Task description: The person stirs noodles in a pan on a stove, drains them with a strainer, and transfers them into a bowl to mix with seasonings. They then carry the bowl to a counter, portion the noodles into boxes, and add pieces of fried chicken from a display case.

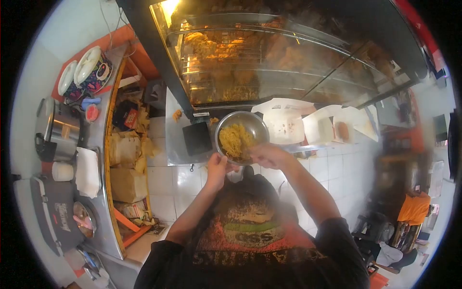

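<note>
A round metal bowl (260,126) with a yellowish, crumbly or shredded food (236,139) sits at the front edge of the metal counter, before my chest. My left hand (217,169) grips the bowl's near left rim, thumb on top. Over the near right side of the bowl is my right hand (267,155), its fingers closed together. Whatever they hold, if anything, is hidden against the food. Open white takeaway boxes (284,127) stand just right of the bowl. To its left lies a dark square block or box (196,138).
Behind the counter rises a lit glass display case (231,67) with fried-looking food on racks. On the left, a metal table (103,144) carries a large pot (67,130), patterned containers (91,70) and white paper (88,171). Paper bags (127,185) fill the shelf below.
</note>
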Demonstrator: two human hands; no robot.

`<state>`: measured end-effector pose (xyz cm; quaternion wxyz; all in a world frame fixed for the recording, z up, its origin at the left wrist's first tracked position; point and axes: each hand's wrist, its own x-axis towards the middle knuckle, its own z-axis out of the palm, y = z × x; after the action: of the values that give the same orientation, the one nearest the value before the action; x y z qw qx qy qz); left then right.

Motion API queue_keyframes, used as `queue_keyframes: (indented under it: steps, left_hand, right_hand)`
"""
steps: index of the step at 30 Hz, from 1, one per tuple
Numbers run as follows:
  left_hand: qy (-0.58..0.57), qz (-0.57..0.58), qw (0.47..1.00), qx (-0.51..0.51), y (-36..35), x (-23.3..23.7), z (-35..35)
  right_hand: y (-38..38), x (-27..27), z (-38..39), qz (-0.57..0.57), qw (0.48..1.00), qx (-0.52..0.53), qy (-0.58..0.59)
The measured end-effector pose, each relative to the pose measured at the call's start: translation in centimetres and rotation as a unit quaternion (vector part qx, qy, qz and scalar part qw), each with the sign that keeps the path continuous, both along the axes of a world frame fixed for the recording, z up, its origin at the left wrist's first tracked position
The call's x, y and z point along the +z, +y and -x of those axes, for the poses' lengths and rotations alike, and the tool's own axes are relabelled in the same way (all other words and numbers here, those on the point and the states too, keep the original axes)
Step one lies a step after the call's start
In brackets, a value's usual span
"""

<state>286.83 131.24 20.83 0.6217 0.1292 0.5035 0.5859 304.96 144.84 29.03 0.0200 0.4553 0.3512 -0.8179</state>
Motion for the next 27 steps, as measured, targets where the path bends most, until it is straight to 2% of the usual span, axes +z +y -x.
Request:
queue_keyframes:
  steps: [2,8,14,17,19,20,23,24,26,27]
  left_hand:
    - [0.005,0.001,1.000,0.001,0.0,0.2,0.1]
    - [-0.004,-0.008,1.000,0.004,-0.2,-0.7,0.2]
    - [-0.018,-0.004,1.000,0.007,-0.3,-1.1,0.3]
    - [-0.022,-0.014,1.000,0.002,-0.5,-1.7,0.4]
    - [-0.019,-0.015,1.000,0.000,-0.5,-1.8,0.4]
    - [-0.015,-0.009,1.000,0.001,-0.5,-1.5,0.3]
    - [-0.010,0.007,1.000,0.005,-0.4,-1.0,0.2]
    - [-0.010,0.013,1.000,0.007,-0.4,-0.9,0.2]
    - [0.005,0.008,1.000,0.003,-0.4,-1.0,0.1]
    - [0.012,0.006,1.000,0.001,-0.4,-0.9,0.1]
  right_hand:
    - [0.1,1.0,-0.7,-0.008,0.999,0.000,0.035]
    - [0.2,5.3,-2.0,-0.017,0.999,-0.035,0.031]
    - [0.6,9.1,-2.5,-0.057,0.997,-0.001,0.053]
    - [-0.3,7.8,-2.2,-0.131,0.991,0.019,0.006]
    - [-1.3,5.9,-1.1,-0.205,0.973,0.047,-0.099]
    - [-1.9,4.9,-0.5,-0.240,0.957,0.061,-0.151]
    - [-3.4,3.5,1.0,-0.359,0.909,0.072,-0.198]
    - [-3.7,1.3,1.2,-0.484,0.853,0.074,-0.178]
    - [-4.1,-3.7,1.4,-0.703,0.695,0.074,-0.130]
    - [-4.4,-3.8,2.0,-0.699,0.689,0.110,-0.159]
